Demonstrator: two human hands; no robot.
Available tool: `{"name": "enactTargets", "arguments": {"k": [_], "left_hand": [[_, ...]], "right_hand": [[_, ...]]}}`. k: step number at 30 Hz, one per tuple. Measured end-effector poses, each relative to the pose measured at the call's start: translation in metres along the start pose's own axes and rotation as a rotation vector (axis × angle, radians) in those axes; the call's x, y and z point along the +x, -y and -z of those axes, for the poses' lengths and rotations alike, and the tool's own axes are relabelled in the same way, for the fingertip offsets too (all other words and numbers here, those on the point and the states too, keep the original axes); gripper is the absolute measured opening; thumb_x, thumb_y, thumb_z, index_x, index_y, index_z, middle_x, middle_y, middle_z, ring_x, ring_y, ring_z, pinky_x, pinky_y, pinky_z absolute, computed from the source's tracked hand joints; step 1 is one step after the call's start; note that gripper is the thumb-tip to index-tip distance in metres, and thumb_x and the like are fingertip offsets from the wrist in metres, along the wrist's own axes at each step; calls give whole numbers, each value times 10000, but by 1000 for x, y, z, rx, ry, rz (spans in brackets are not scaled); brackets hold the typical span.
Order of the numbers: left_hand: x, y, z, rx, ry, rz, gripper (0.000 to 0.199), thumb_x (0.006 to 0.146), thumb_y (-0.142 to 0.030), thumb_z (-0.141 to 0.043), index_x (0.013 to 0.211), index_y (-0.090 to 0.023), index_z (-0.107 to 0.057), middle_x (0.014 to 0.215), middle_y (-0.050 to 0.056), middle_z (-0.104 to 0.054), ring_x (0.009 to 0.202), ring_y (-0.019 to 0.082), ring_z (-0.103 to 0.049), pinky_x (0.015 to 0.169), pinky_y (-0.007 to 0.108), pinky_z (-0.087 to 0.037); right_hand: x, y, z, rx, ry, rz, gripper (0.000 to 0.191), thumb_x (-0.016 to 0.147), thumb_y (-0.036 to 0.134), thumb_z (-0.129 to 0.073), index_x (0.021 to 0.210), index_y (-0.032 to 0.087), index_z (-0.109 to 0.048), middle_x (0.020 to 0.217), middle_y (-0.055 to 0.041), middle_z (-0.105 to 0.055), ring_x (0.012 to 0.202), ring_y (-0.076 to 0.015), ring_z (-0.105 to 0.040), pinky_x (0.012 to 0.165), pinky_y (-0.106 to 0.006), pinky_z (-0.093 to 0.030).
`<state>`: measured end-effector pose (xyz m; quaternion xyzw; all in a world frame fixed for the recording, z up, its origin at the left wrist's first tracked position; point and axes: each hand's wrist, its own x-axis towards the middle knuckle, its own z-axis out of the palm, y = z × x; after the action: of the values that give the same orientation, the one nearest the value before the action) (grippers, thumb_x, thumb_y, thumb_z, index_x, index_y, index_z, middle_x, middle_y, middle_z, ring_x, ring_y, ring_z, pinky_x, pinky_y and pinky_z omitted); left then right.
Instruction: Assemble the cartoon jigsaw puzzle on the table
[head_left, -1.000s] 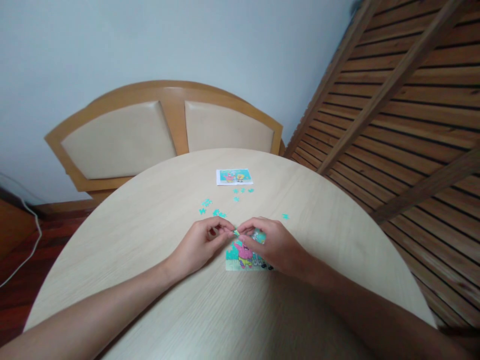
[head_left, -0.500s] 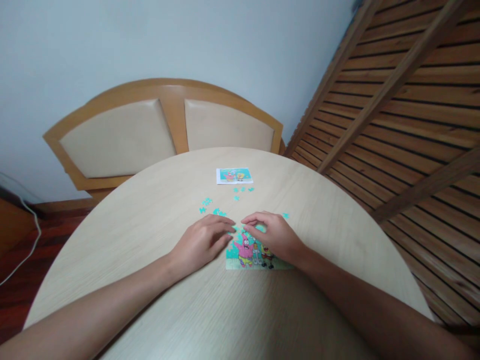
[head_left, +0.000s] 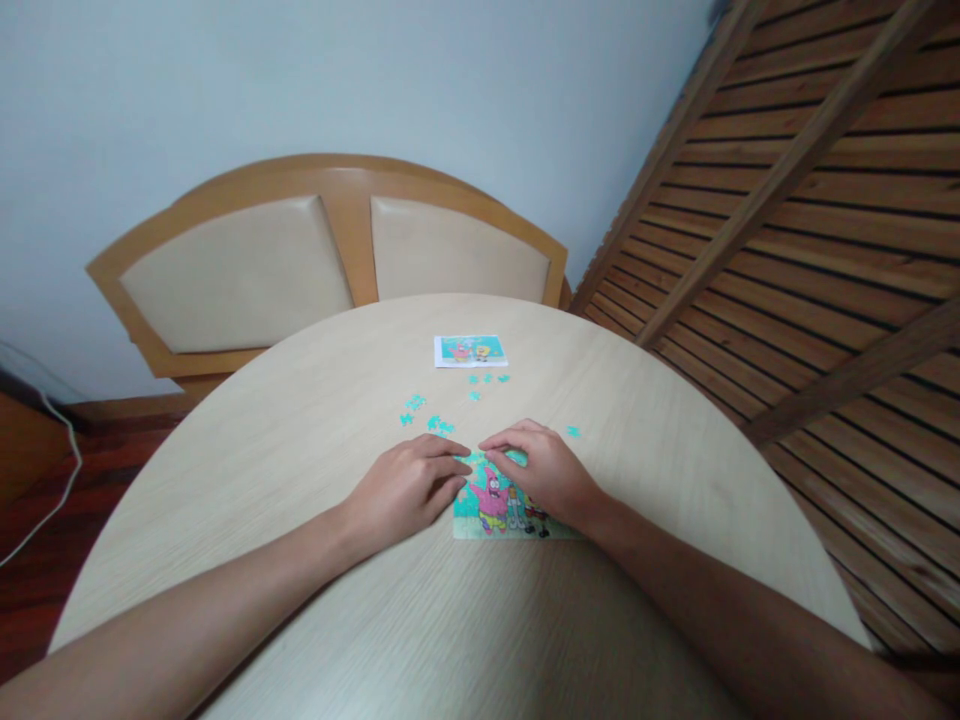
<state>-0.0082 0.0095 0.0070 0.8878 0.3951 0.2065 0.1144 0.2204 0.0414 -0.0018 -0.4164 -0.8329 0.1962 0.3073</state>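
A partly assembled cartoon jigsaw puzzle [head_left: 491, 505] lies on the round table [head_left: 315, 400], a pink figure showing at its left. My left hand [head_left: 412, 480] rests at the puzzle's upper left, fingers bent and slightly apart, with nothing visible between them. Over the upper right part is my right hand [head_left: 551, 470], thumb and fingers drawn together near the top edge; whatever they hold is too small to make out. Part of the puzzle is hidden under this hand. Loose teal pieces [head_left: 439, 426] lie beyond my left hand.
A picture card [head_left: 471, 350] lies toward the far edge, with several loose pieces [head_left: 487, 378] just before it. One piece [head_left: 573, 432] sits right of my right hand. Behind the table stand a padded chair back [head_left: 352, 240] and, at right, a slatted wooden panel [head_left: 810, 200].
My right hand has shifted very slightly left and its fingertips sit closer to the puzzle's top edge. My left hand has barely moved.
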Motion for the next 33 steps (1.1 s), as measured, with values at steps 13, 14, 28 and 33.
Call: {"name": "enactTargets", "arguments": {"k": [13, 14, 28, 33], "left_hand": [[0, 0, 1, 12, 7, -18, 254, 982, -231, -519, 1098, -221, -744, 1210, 80, -713, 1093, 242, -670, 968, 417, -558], [0, -1, 1, 12, 9, -15, 255, 982, -232, -517, 1096, -220, -744, 1208, 79, -714, 1093, 242, -671, 966, 416, -559], [-1, 1, 1, 8, 9, -7, 246, 990, -245, -515, 1094, -223, -737, 1223, 68, -713, 1096, 237, -676, 964, 409, -556], [-2, 2, 1, 15, 1, -11, 238, 995, -245, -518, 1095, -223, -733, 1213, 61, -717, 1093, 229, -679, 963, 405, -557]], "right_hand": [[0, -6, -2, -95, 26, 91, 162, 923, 187, -657, 1020, 239, -777, 1007, -33, -777, 1007, -238, -646, 924, -394, -488], [-1, -6, -2, -98, 28, 94, 166, 924, 184, -652, 1019, 239, -776, 1012, -33, -775, 1012, -238, -644, 927, -394, -487], [-5, 2, 6, -189, 62, 98, 243, 866, 226, -695, 1107, 217, -726, 1114, -69, -749, 1087, -266, -628, 930, -424, -465], [-6, 4, 11, -231, 49, 100, 236, 857, 244, -712, 1090, 207, -713, 1100, -74, -750, 1070, -262, -634, 910, -412, -455]]}}
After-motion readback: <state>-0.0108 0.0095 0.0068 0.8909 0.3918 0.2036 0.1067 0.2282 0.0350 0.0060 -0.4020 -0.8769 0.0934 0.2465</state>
